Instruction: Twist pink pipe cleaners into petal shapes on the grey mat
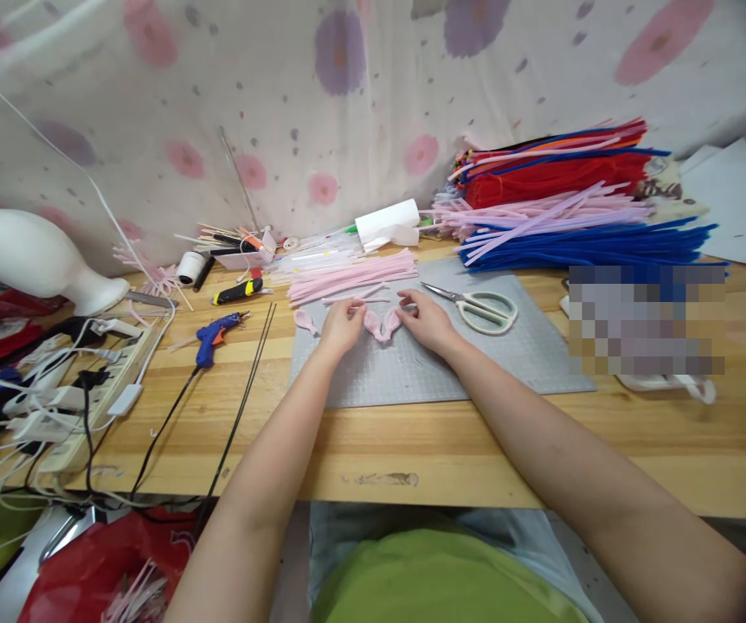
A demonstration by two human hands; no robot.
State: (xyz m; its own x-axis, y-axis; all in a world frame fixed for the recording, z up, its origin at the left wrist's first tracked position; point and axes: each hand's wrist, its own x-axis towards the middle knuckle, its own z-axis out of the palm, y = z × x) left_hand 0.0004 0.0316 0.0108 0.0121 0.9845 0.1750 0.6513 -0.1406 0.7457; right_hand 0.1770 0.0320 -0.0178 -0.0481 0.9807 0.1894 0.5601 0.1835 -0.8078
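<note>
Two joined pink fuzzy loops (382, 327) form a curved piece between my hands, over the grey cutting mat (399, 381). My left hand (345, 327) pinches at the left side of this piece, and my right hand (426, 320) has its thumb and fingers curled at the right side. A separate pink loop (306, 322) lies on the mat left of my left hand. Just beyond my fingers is a thin pale pink stem (373, 298). Scissors (486, 311) with pale green handles rest on the mat to the right of my right hand.
Pink stems (353, 277) lie behind the mat; blue stems (581, 247) and red stems (555, 180) are piled back right. A blue glue gun (210, 339), yellow-black cutter (237, 292), power strips (97, 394) with cables and a white foam head (28, 251) occupy the left.
</note>
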